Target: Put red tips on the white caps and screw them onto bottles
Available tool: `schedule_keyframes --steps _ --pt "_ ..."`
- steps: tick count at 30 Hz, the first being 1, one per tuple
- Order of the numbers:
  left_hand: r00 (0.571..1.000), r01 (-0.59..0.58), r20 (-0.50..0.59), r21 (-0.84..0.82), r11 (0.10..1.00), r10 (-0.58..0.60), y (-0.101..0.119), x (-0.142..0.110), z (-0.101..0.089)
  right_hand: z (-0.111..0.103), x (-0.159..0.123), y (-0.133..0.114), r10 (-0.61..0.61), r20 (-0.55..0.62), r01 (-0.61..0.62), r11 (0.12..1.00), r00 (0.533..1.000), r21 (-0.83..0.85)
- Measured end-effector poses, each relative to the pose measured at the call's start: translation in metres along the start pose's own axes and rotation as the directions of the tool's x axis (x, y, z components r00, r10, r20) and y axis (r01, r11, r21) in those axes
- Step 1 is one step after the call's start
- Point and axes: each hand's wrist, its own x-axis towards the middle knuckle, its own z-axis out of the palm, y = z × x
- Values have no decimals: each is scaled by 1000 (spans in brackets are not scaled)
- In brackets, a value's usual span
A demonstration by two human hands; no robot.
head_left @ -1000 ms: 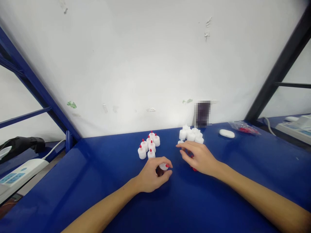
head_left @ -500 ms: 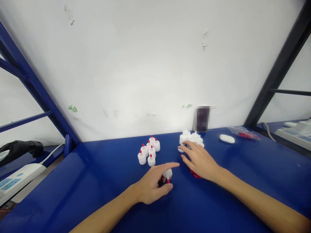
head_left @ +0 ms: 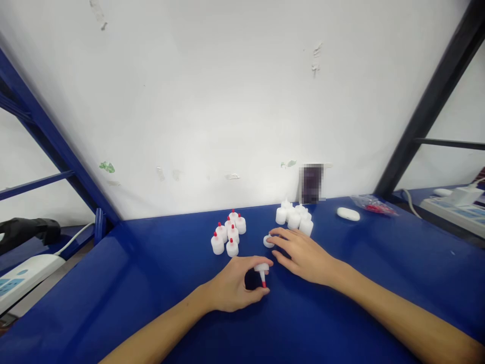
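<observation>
White plastic nozzle cap with small red tip, held tip-down between thumb and fingers of the left hand, over a glossy blue tabletop, right hand loosely spread, fingertips at a round white plastic cap, upright red-tipped white caps clustered beyond the left hand

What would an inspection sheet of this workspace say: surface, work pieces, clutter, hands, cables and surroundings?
Surface: glossy blue table.
Job's things: seven red-tipped caps standing left of a group of white caps without red tips.
Clutter: white oval object; clear bag with red contents.
Hands: left hand holds an inverted cap, red tip down; right hand, partly spread, is at a lone white cap.
Cables: left cable by a power strip; right cable.
Surroundings: marked white wall; blue frame; dark frame.
</observation>
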Motion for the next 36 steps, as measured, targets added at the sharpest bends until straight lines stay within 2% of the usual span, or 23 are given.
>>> schedule_keyframes --steps 6,14,20,25,28,36 --pt "997 -54 59 53 997 51 -1 1 0 -10 2 -8 -59 2 59 994 998 93" --pt "994 -50 103 99 994 39 -1 1 -2 -14 1 -10 -82 12 80 993 997 90" --pt "990 -51 137 70 996 41 1 -4 2 -15 1 -6 -81 -63 86 993 995 77" --pt "973 -193 152 127 973 173 4 -6 2 -13 -2 4 -101 -138 107 993 985 40" --pt "966 -232 151 154 960 210 6 -5 3 -14 -2 6 -103 -161 110 993 982 35" --pt "968 -231 122 109 967 218 -1 -4 3 -16 -2 10 -115 -185 119 993 976 16"
